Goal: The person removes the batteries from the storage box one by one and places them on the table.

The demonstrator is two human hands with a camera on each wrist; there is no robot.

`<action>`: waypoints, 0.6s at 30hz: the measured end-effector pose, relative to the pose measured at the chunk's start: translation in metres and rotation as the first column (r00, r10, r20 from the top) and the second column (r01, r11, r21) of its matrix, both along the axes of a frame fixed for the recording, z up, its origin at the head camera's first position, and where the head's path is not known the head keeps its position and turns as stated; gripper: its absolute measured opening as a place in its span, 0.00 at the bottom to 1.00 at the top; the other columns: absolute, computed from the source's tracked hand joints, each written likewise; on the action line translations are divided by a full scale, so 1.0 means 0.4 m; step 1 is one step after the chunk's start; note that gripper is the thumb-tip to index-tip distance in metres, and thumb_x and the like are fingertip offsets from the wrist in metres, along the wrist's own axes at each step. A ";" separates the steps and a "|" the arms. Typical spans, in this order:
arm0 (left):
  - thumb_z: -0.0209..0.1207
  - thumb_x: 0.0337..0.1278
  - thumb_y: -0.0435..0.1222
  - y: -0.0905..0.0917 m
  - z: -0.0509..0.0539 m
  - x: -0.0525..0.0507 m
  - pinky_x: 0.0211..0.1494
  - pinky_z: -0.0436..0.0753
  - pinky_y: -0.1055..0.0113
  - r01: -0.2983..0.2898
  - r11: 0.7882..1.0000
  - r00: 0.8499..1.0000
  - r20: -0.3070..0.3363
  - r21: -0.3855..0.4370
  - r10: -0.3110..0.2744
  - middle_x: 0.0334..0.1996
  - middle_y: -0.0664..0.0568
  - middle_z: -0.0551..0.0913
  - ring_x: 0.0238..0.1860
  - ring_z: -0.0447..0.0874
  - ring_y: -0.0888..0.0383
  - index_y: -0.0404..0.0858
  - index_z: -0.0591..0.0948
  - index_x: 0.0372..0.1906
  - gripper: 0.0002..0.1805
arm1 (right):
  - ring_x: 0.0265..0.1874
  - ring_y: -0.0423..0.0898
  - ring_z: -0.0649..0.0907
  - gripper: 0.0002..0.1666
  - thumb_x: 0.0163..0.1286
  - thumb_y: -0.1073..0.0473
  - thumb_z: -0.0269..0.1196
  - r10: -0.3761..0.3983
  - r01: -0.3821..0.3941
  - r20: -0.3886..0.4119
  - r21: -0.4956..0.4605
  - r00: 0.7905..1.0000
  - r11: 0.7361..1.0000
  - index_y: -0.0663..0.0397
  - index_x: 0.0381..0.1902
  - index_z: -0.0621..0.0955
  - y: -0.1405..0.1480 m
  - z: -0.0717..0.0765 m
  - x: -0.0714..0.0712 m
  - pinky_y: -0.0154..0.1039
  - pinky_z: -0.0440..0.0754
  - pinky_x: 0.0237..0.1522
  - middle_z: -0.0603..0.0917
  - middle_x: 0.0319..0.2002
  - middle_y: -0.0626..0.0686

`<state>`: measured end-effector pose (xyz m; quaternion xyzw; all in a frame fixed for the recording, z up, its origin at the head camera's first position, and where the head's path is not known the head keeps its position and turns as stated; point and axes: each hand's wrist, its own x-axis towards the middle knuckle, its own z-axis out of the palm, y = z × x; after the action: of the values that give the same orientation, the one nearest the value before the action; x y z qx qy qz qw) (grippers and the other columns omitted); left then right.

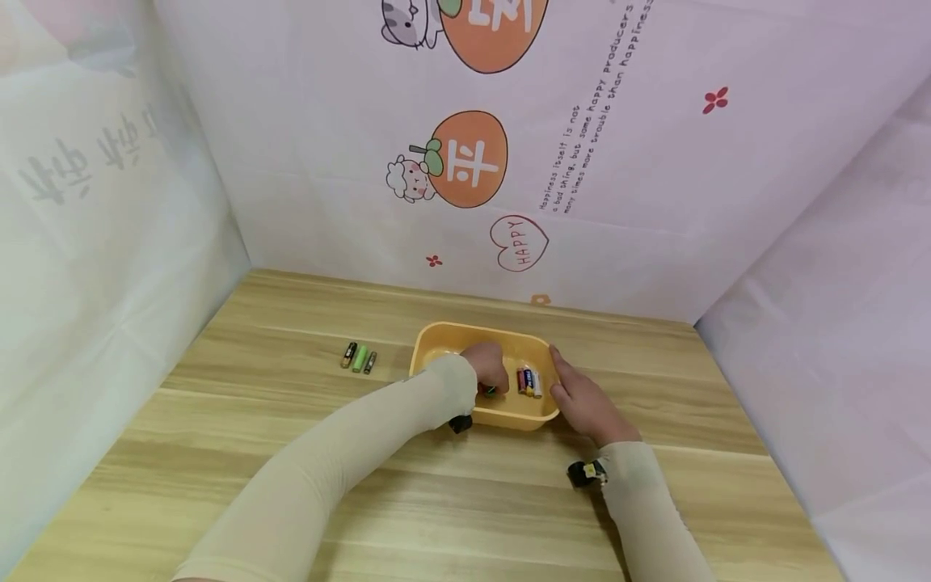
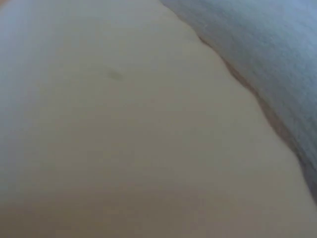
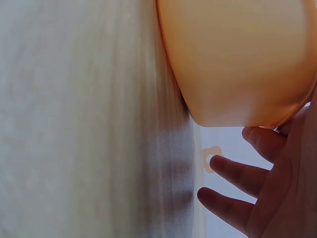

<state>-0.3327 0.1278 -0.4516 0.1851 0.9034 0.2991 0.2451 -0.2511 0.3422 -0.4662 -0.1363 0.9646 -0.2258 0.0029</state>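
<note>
An orange plastic tray stands on the wooden table. My left hand reaches down inside it, fingers curled round a small green-ended battery that they mostly hide. Just right of that hand, three batteries lie side by side on the tray floor, red, dark blue and white. At the tray's right end, my right hand rests against the rim. In the right wrist view, its fingers spread out fairly straight along the tray's outer wall; the thumb is hidden there.
Left of the tray, another three batteries lie in a row on the table, the middle one green. A printed white sheet hangs behind the table, with more sheeting at both sides. Pale sleeve fabric fills the left wrist view.
</note>
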 end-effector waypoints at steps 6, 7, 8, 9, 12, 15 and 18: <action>0.61 0.42 0.24 -0.013 0.009 -0.001 0.12 0.66 0.66 -0.004 0.997 1.000 0.028 0.075 0.002 0.09 0.52 0.62 0.10 0.61 0.57 0.44 0.63 0.08 0.22 | 0.71 0.59 0.60 0.37 0.77 0.56 0.44 -0.009 0.008 0.002 0.003 1.000 1.000 0.51 0.78 0.45 -0.004 0.008 0.001 0.56 0.57 0.70 0.53 0.75 0.56; 0.62 0.43 0.25 -0.016 0.009 -0.001 0.13 0.69 0.66 -0.015 0.996 0.999 0.034 0.089 0.012 0.09 0.52 0.64 0.10 0.64 0.57 0.44 0.64 0.09 0.22 | 0.71 0.59 0.60 0.37 0.77 0.56 0.44 -0.007 0.007 -0.001 0.009 1.000 1.000 0.52 0.78 0.45 -0.004 0.007 0.001 0.56 0.57 0.70 0.53 0.75 0.56; 0.62 0.43 0.25 -0.019 0.009 -0.001 0.13 0.70 0.66 -0.030 0.994 0.999 0.041 0.102 0.026 0.10 0.52 0.65 0.11 0.66 0.56 0.43 0.65 0.09 0.21 | 0.71 0.59 0.60 0.37 0.77 0.56 0.44 -0.007 0.007 -0.004 0.013 1.000 1.000 0.52 0.78 0.45 -0.003 0.006 0.002 0.56 0.57 0.70 0.53 0.75 0.56; 0.63 0.44 0.26 -0.022 0.009 -0.001 0.13 0.71 0.66 -0.043 0.993 0.998 0.044 0.110 0.038 0.10 0.52 0.67 0.11 0.68 0.57 0.43 0.66 0.09 0.21 | 0.70 0.59 0.60 0.37 0.77 0.56 0.44 -0.006 0.006 -0.008 0.017 1.000 1.000 0.52 0.78 0.45 -0.003 0.004 0.002 0.55 0.57 0.70 0.53 0.75 0.56; 0.63 0.44 0.27 -0.028 0.014 -0.001 0.13 0.71 0.66 -0.083 0.985 0.994 0.084 0.149 0.071 0.11 0.50 0.70 0.13 0.69 0.56 0.43 0.66 0.09 0.21 | 0.71 0.59 0.60 0.37 0.77 0.56 0.44 -0.007 0.007 -0.013 0.018 1.000 1.000 0.52 0.78 0.45 -0.002 0.002 0.001 0.56 0.57 0.70 0.53 0.75 0.56; 0.63 0.44 0.26 -0.036 0.023 0.004 0.14 0.71 0.65 -0.119 0.974 0.987 0.132 0.195 0.094 0.13 0.49 0.73 0.14 0.70 0.56 0.43 0.67 0.09 0.21 | 0.71 0.59 0.59 0.37 0.77 0.56 0.43 -0.008 0.008 -0.014 0.011 1.000 1.000 0.52 0.78 0.45 -0.001 0.001 0.001 0.56 0.57 0.70 0.53 0.75 0.56; 0.64 0.47 0.26 -0.043 0.033 0.010 0.16 0.72 0.65 -0.142 0.957 0.980 0.170 0.252 0.100 0.14 0.49 0.74 0.15 0.70 0.56 0.42 0.71 0.10 0.19 | 0.71 0.60 0.59 0.37 0.77 0.55 0.43 -0.004 0.004 -0.012 0.013 1.000 1.000 0.51 0.78 0.44 0.002 -0.001 0.000 0.57 0.57 0.69 0.53 0.75 0.56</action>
<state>-0.3287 0.1105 -0.4384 0.1363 0.8435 0.4442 0.2693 -0.2511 0.3430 -0.4667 -0.1358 0.9663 -0.2188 -0.0026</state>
